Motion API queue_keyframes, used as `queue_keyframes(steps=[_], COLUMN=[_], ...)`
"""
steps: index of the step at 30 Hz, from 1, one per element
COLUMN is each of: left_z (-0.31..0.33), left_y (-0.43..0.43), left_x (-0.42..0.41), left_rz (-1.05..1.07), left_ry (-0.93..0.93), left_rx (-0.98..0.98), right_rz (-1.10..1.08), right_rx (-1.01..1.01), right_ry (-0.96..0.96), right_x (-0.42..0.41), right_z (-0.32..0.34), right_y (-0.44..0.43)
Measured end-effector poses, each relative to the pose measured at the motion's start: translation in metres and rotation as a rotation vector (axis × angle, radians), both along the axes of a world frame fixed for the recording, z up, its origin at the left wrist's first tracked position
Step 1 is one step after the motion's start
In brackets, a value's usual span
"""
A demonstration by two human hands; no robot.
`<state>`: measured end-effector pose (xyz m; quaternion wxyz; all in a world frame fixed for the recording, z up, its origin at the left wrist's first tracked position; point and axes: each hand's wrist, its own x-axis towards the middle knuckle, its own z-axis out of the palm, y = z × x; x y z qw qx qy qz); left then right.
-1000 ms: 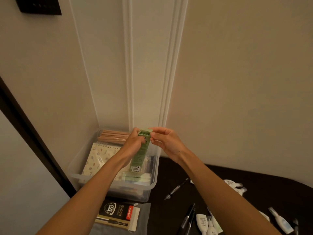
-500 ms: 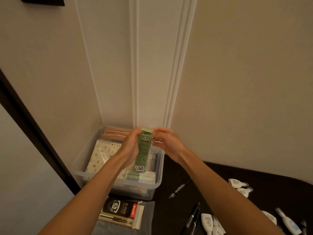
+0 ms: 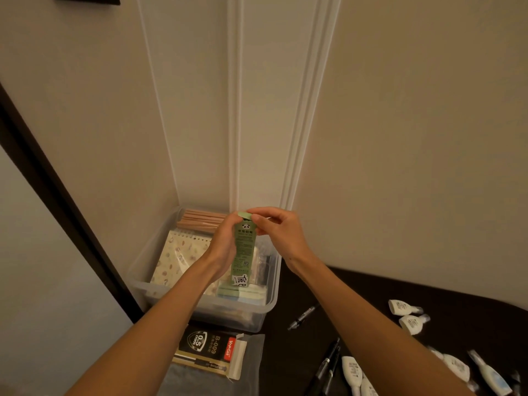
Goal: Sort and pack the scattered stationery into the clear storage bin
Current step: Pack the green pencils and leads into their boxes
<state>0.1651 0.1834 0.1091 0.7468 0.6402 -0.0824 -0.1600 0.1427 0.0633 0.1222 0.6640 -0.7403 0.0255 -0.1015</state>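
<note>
**Left hand [image 3: 223, 247] and right hand [image 3: 283, 232] hold green box [image 3: 245, 244] over clear storage bin [image 3: 237, 315]**

Left wraps the upright box; right pinches its top flap. Pencils [image 3: 200, 220] and a notebook [image 3: 178, 255] lie in the bin, at the tabletop's far left end. Before it, a black pack [image 3: 208, 347] reads "0.5 mm B-009".

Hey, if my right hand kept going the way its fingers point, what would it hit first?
The right hand pinches the top flap of the green box; pushing on, it would likely meet the left hand next, though depth is unclear.

Open-topped bin [image 3: 234, 315] close against the wall [image 3: 400, 167], green box [image 3: 245, 247] upright above its right half.
</note>
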Motion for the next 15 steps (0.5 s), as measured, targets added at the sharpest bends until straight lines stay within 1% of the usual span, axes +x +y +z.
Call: queue_keyframes(steps=[5, 8, 10, 12, 15], left_z=[-0.0004, -0.0003, -0.0027, -0.0048, -0.0026], left_y=[0.0014, 0.0014, 0.0007, 0.0003, 0.0047], left_x=[-0.0015, -0.0013, -0.0013, 0.0008, 0.0064], left_rz=[0.009, 0.004, 0.003, 0.012, 0.051], left_ry=[0.01, 0.009, 0.003, -0.035, -0.189], left_rx=[-0.124, -0.134, -0.098, -0.018, 0.16], right_rz=[0.006, 0.011, 0.004, -0.008, -0.015], right_rx=[-0.035, -0.072, -0.116, -0.145, -0.152], right_ry=[-0.013, -0.027, -0.04, -0.053, -0.06], right_x=[0.0023, 0.0035, 0.0039, 0.0047, 0.0057], right_z=[-0.0009, -0.0004, -0.0003, -0.0008, -0.0017], right_y=[0.0, -0.0019, -0.0024, -0.0037, -0.0063])
